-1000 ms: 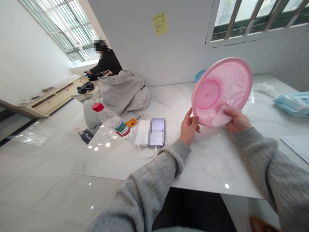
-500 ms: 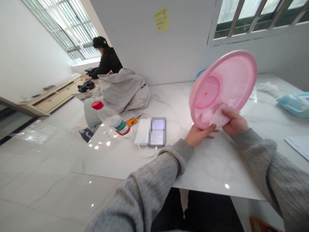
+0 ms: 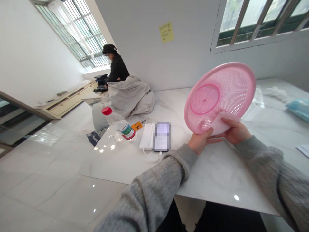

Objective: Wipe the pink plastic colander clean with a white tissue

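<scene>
A pink mesh basket (image 3: pixel 227 80) is held up above the white marbled table (image 3: pixel 217 174), tilted so that its inside faces me. My left hand (image 3: pixel 200 141) grips the basket's lower rim, its thumb on the near side and the fingers stretching behind and below. At the lower right rim, my right hand (image 3: pixel 236 130) is closed on a white cloth or tissue (image 3: pixel 221 123), pressing it against the rim and the inside of the basket. The fingers of my right hand are partly hidden by the cloth.
Left on the table are a red-capped bottle (image 3: pixel 124 127), an orange item (image 3: pixel 136 126), a white power bank (image 3: pixel 146 137) and a phone (image 3: pixel 162 137). Behind lies grey fabric (image 3: pixel 132 96); a person (image 3: pixel 118 67) sits beyond. A blue packet (image 3: pixel 299 109) is at right.
The basket has tipped a little further over and shifted slightly left. My right hand's cloth lies flatter along the rim. The camera view has shifted, moving the surroundings right and down.
</scene>
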`<action>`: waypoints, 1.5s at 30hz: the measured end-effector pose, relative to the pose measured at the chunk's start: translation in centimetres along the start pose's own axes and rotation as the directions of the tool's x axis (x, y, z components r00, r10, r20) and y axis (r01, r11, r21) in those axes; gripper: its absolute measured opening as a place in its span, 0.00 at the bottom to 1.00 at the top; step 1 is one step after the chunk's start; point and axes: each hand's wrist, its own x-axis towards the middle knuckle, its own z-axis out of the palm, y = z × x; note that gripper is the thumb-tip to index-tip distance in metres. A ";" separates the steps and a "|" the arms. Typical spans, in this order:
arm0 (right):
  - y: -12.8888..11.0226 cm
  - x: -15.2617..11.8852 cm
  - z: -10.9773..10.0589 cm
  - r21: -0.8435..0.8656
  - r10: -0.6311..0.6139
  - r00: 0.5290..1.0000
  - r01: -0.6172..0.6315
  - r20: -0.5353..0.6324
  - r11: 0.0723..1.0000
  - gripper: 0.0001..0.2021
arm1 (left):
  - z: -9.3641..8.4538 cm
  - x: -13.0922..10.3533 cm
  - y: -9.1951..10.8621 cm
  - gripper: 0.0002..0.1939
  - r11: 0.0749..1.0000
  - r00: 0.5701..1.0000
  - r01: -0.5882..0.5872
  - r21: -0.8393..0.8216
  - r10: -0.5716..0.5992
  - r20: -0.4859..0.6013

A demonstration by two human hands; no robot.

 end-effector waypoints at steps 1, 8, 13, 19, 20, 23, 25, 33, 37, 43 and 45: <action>-0.1 -0.1 0.1 0.010 0.037 0.999 -0.037 -0.001 0.999 0.23 | 0.0 0.0 0.0 0.45 1.000 1.000 -0.002 -0.008 0.002 0.002; -0.9 0.2 0.2 -0.039 -0.027 0.997 0.024 -0.066 0.999 0.16 | -0.2 0.0 0.1 0.44 0.998 0.997 -0.065 -0.019 0.064 -0.048; -1.1 0.8 -1.0 -0.239 -0.074 0.967 0.014 -0.243 0.971 0.16 | -0.1 0.1 0.1 0.43 0.996 0.993 -0.090 -0.003 0.089 -0.081; -1.4 0.6 -1.1 -0.317 -0.054 0.972 -0.021 -0.228 0.948 0.16 | 0.2 0.0 -0.1 0.38 0.989 0.976 -0.149 0.003 0.147 -0.160; -1.4 0.6 -0.9 -0.308 -0.050 0.971 -0.025 -0.232 0.951 0.15 | 0.2 0.0 -0.1 0.37 0.990 0.977 -0.144 0.003 0.143 -0.161; -1.4 0.3 -0.3 -0.220 -0.029 0.976 -0.020 -0.218 0.975 0.16 | 0.2 -0.1 0.0 0.34 0.994 0.987 -0.105 0.004 0.104 -0.125; -1.3 0.2 0.0 -0.146 -0.021 0.985 -0.004 -0.172 0.989 0.17 | 0.0 -0.2 0.1 0.33 0.998 0.994 -0.068 0.013 0.069 -0.086; -1.1 -0.4 0.6 -0.033 0.050 0.998 -0.052 -0.047 0.998 0.14 | -0.5 0.0 0.6 0.30 0.999 0.995 0.024 0.030 -0.021 -0.093; -1.2 -0.6 0.9 -0.020 0.035 0.999 -0.036 -0.032 0.999 0.13 | -0.5 0.1 0.8 0.26 0.997 0.992 0.077 0.003 -0.077 -0.102; -1.3 -0.8 0.9 -0.027 0.053 0.999 -0.053 -0.004 0.998 0.13 | -0.4 0.0 1.2 0.22 0.989 0.987 0.129 -0.078 -0.135 -0.081; -1.3 -0.8 0.8 -0.025 0.044 0.999 -0.044 -0.006 0.999 0.13 | -0.3 -0.1 1.1 0.20 0.988 0.988 0.120 -0.092 -0.128 -0.084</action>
